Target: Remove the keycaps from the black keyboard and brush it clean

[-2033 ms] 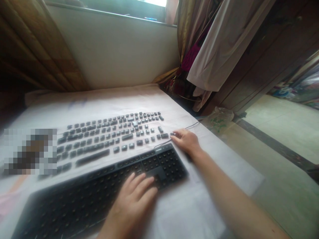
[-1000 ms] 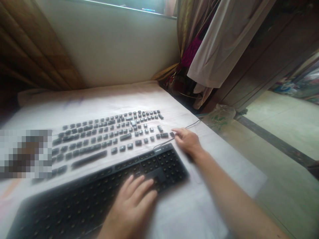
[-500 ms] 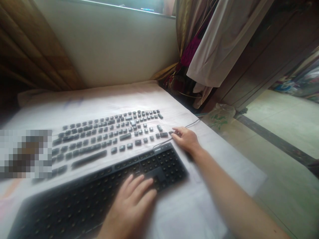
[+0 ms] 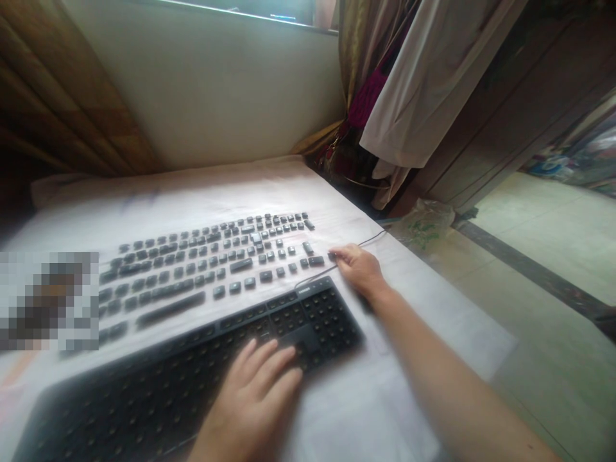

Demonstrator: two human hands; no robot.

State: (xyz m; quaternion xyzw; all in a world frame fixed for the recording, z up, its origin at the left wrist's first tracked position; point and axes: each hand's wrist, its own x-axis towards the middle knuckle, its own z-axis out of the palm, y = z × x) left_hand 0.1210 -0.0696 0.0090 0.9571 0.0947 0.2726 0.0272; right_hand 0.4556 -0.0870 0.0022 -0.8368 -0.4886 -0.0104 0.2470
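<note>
A black keyboard base [image 4: 158, 385], stripped of its keycaps, lies along the near side of the bed-like surface. My left hand [image 4: 255, 391] rests flat on its lower edge, fingers stretched out and slightly apart. Beyond the base, loose black keycaps [image 4: 240, 264] are laid out in rows; a long space bar [image 4: 171, 309] is among them. At the right end of the rows, my right hand [image 4: 359, 266] pinches a small black keycap [image 4: 332, 255] between thumb and forefinger. Its other fingers are curled and partly hidden.
A thin cable [image 4: 373, 237] runs from the keyboard's back edge under my right hand and over the right edge of the white sheet [image 4: 231, 186]. Curtains [image 4: 414, 90] hang at the far right. A plastic bag [image 4: 423, 221] lies beside the tiled floor [image 4: 543, 224]. A patch at left is pixelated.
My right thumb and forefinger have closed on the small keycap beside the rows. My left hand has stayed in place on the keyboard base.
</note>
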